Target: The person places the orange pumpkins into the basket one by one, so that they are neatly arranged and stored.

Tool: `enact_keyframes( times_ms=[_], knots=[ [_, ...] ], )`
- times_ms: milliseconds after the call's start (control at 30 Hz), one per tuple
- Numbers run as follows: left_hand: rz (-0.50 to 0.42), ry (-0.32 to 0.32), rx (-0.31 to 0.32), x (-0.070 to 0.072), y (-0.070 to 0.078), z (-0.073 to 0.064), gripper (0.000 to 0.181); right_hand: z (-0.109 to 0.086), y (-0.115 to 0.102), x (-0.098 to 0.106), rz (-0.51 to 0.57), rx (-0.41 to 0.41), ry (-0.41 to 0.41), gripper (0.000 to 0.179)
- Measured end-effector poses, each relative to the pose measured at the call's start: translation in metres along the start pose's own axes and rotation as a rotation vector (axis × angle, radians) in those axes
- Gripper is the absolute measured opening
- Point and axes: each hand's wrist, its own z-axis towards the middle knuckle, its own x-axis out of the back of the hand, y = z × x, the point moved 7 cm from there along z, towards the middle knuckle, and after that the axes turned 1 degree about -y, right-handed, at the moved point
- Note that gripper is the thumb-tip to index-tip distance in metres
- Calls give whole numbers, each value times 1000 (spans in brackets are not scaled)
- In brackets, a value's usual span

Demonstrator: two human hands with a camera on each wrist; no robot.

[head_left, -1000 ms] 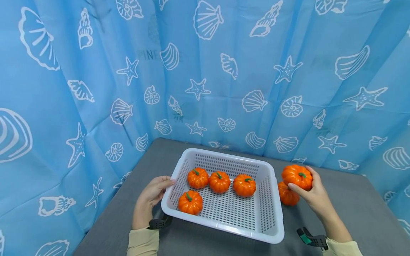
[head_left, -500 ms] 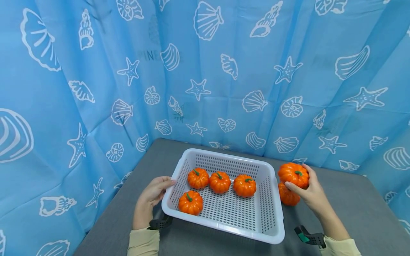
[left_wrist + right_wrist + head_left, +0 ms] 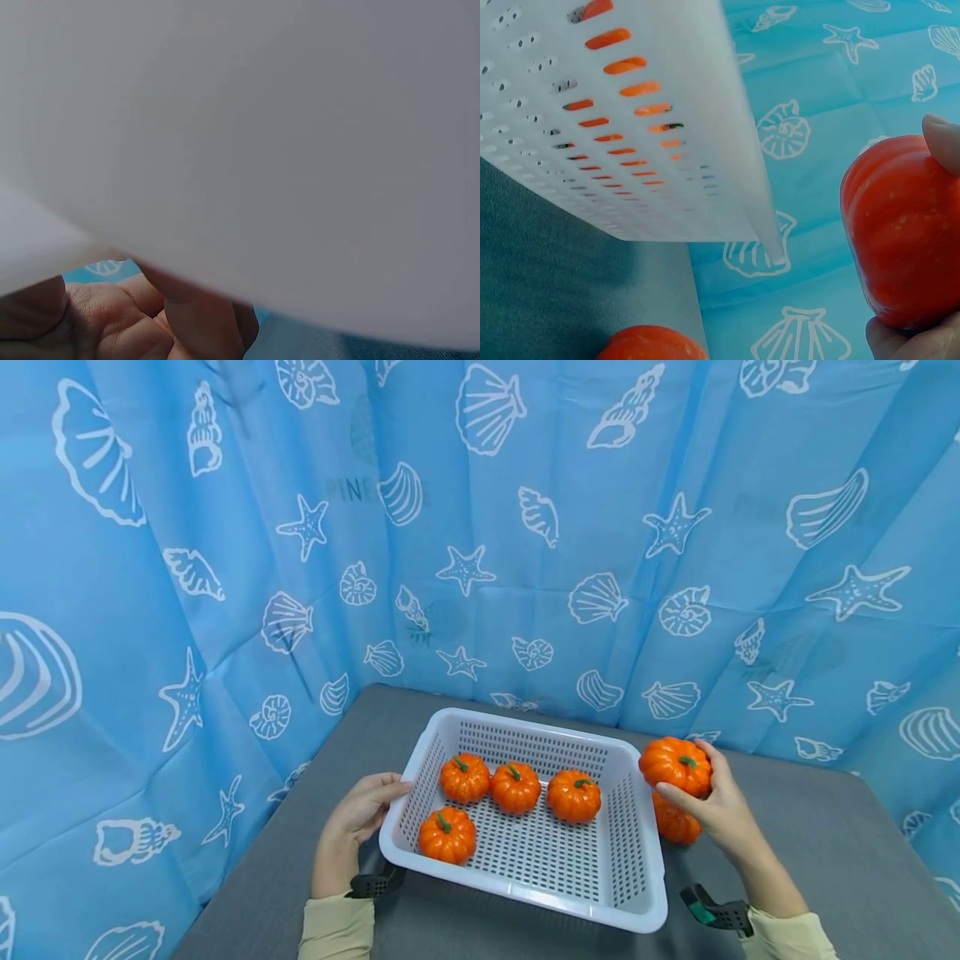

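My right hand point(image 3: 717, 802) holds a small orange pumpkin point(image 3: 675, 766) with a green stem, thumb on its near side, at the basket's right rim. In the right wrist view this pumpkin point(image 3: 904, 232) is up beside the basket wall. A white perforated plastic basket point(image 3: 555, 906) has several like pumpkins inside, among them one point(image 3: 447, 836) at the front left. My left hand point(image 3: 366, 810) grips the basket's left rim, thumb over the edge; the basket wall point(image 3: 262, 150) fills most of the left wrist view, with curled fingers point(image 3: 202, 322) below.
Another pumpkin point(image 3: 677, 820) lies on the grey table point(image 3: 810, 827) right of the basket, partly covered by the held one. Behind and to the left hangs a blue curtain point(image 3: 480, 568) with white shell prints.
My right hand has carried its pumpkin left and slightly up, closer to the basket's right rim. The left hand and the basket stay where they were.
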Motion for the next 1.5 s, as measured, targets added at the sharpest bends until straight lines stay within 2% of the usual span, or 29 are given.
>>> enact_keyframes(
  times_ms=[200, 733, 1067, 1500],
  knots=[
    [2, -9, 0, 0, -1, -1, 43, 1, -2, -4, -8, -19, -22, 95],
    [4, -34, -18, -3, 4, -3, 49, 9, -12, -16, -7, 20, -74, 93],
    [5, 4, 3, 0, 1, -1, 42, 10, -17, -21, -23, 28, -112, 92],
    [12, 0, -10, 1, 0, 0, 43, 10, -25, -23, -18, 47, -120, 90]
  ],
)
